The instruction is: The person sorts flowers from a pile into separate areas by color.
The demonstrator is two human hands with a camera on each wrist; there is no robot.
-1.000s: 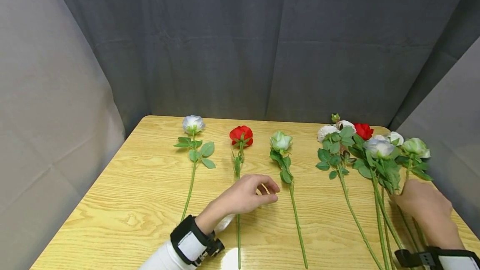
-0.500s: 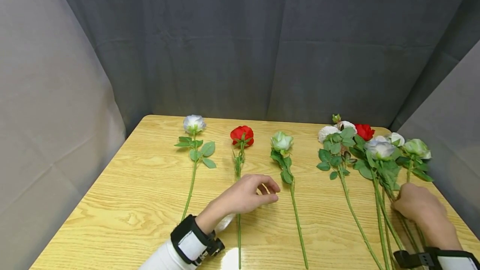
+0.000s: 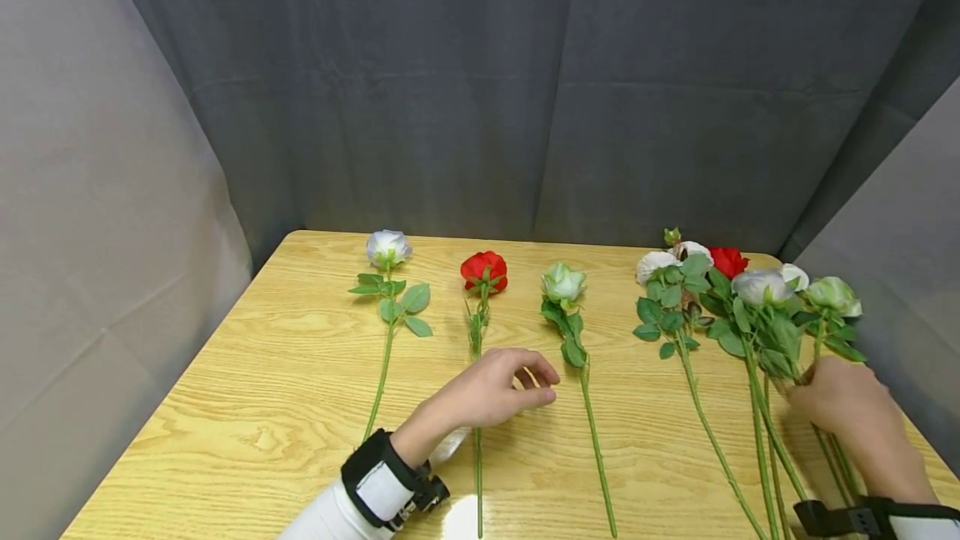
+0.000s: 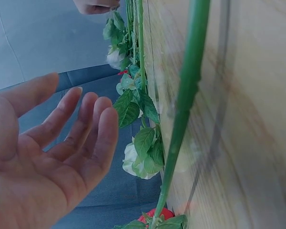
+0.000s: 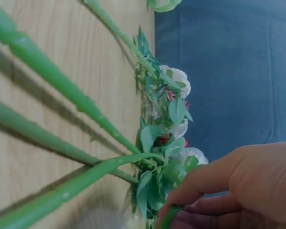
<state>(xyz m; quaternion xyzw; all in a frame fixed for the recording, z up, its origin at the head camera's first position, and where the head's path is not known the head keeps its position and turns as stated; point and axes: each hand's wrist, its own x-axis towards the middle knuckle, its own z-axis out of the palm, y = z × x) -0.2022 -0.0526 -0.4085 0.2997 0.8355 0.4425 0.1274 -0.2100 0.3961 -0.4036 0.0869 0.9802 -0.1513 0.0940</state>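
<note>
Light wooden table [image 3: 262,407]. Lying flat on it, stems toward the near edge, left to right: white rose [image 3: 387,247], red rose [image 3: 483,270], pale green rose [image 3: 562,282], well apart. At the right end, a bunch of flowers [image 3: 738,298], stems overlapping.

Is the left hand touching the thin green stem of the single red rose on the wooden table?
Apart. The left wrist view shows the left hand open, palm and fingers clear of the red rose's thin green stem, with grey background visible between them.

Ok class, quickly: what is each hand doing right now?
Left hand: open, holding nothing, over the red rose's stem.
Right hand: fingers closed round a green stem in the bunch.
</note>
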